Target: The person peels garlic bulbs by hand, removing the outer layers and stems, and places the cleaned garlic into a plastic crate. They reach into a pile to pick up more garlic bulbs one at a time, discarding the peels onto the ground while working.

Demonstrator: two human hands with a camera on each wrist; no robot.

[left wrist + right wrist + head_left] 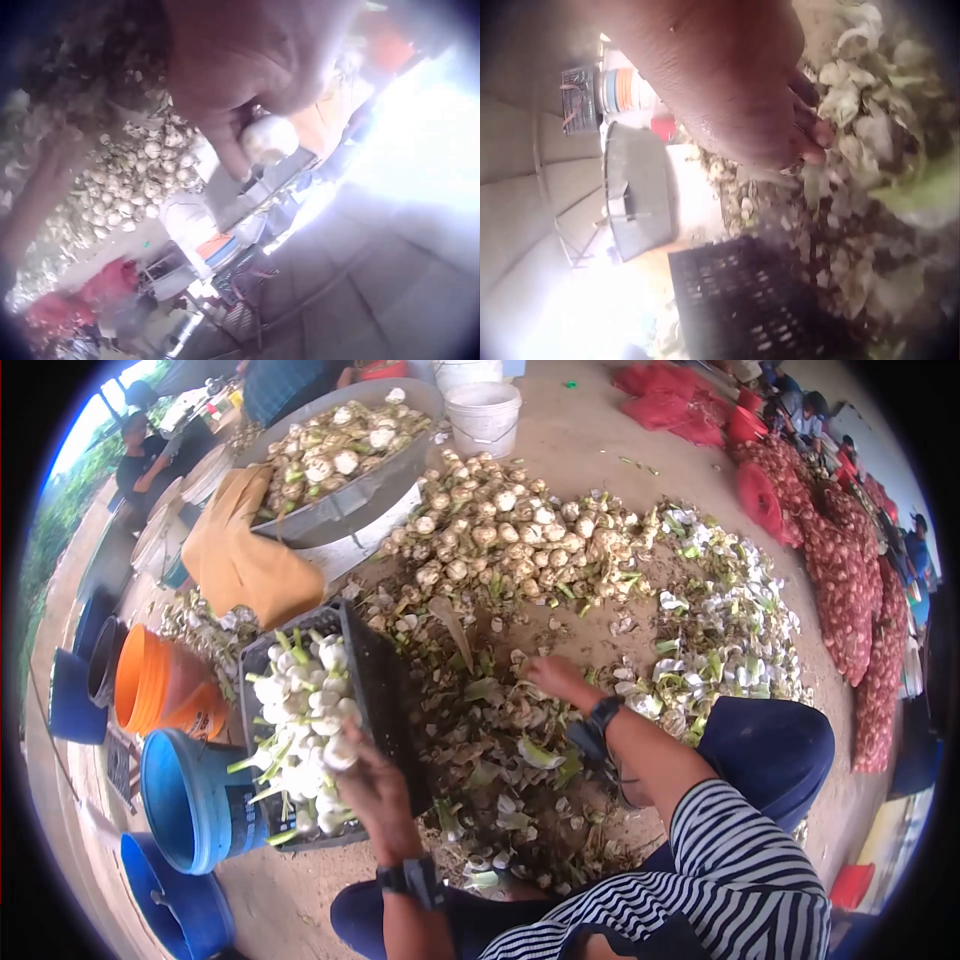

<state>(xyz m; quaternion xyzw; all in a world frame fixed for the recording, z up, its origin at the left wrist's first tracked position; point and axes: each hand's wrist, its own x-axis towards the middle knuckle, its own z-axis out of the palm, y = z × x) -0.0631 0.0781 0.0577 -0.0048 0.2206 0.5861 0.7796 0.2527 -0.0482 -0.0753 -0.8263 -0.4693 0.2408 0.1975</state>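
Observation:
My left hand (375, 785) holds a trimmed white garlic bulb (270, 140) between thumb and fingers, at the right side of a heap of cleaned garlic (310, 700). That heap, with green stems, fills a black plastic crate (385, 710). To the right, my right hand (556, 678) hangs low over peelings (500, 760) strewn on the floor. Its fingers (817, 146) are bent in the right wrist view, and I cannot tell whether they hold anything.
A pile of untrimmed garlic (500, 540) lies ahead, below a large grey tub (335, 510) holding more. Blue (180, 800) and orange buckets (150, 680) stand left of the crate. White buckets (485, 420) stand at the back. Filled red net sacks (835, 580) line the right side.

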